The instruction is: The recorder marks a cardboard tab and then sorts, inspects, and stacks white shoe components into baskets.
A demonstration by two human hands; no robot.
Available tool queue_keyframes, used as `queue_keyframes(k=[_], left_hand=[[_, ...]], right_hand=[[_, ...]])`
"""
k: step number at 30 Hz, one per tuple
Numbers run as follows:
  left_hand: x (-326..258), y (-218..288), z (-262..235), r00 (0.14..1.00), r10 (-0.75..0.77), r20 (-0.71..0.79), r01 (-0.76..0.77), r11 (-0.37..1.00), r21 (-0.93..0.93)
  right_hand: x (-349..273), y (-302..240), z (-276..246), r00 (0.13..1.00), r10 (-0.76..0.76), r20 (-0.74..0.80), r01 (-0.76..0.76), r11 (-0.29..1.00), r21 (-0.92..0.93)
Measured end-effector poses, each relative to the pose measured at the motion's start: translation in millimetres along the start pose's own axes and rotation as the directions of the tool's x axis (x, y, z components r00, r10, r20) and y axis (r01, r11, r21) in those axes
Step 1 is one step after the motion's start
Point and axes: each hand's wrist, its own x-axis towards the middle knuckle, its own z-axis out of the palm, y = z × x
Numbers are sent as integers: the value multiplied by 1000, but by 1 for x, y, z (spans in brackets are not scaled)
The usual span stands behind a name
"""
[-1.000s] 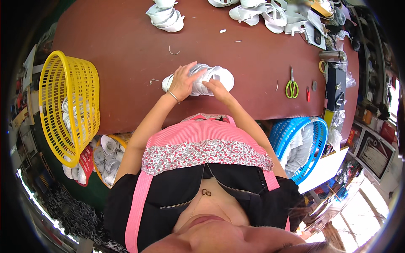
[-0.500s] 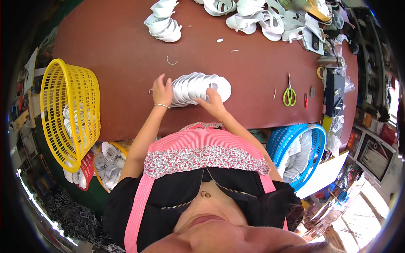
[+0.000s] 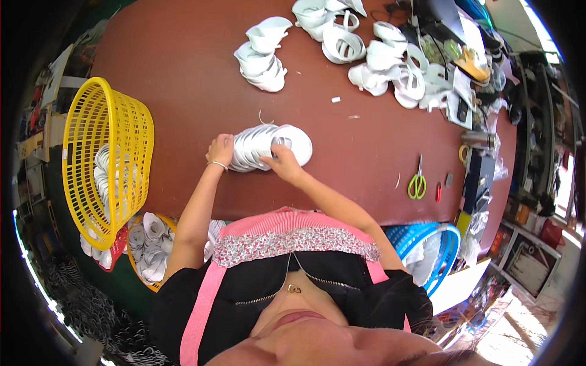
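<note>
A row of nested white curved pieces point(image 3: 253, 146), much like shoe uppers, lies on its side on the brown table point(image 3: 366, 201). My left hand point(image 3: 220, 150) is closed against the left end of the stack, its fingers bent at the edge. On the right end, my right hand point(image 3: 283, 161) grips the pieces, with fingertips at the rounded opening and the thumb on the near side. Part of each hand's contact is hidden by the pieces.
More white pieces point(image 3: 261, 61) stand beyond, with others at the far right. Green-handled scissors point(image 3: 417, 185) and a red tool point(image 3: 438, 192) lie rightward. A yellow basket point(image 3: 108, 165) is at left, a blue basket point(image 3: 450, 250) at near right.
The view has shifted, showing more of the table's far side. My left hand has closed in on the stack's left end, and the nested pieces sit closer together.
</note>
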Motion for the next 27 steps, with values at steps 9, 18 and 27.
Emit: queue_keyframes(k=[9, 18, 27], left_hand=[[31, 35, 23, 944, 320, -83, -276, 623, -732], [101, 117, 56, 773, 321, 547, 600, -89, -795], [117, 140, 52, 804, 216, 554, 594, -306, -744]], right_hand=[[23, -16, -80, 971, -87, -221, -1, 929, -369], [324, -13, -122, 868, -452, -204, 183, 674, -715], [338, -31, -73, 935, -252, 251, 352, 758, -550]])
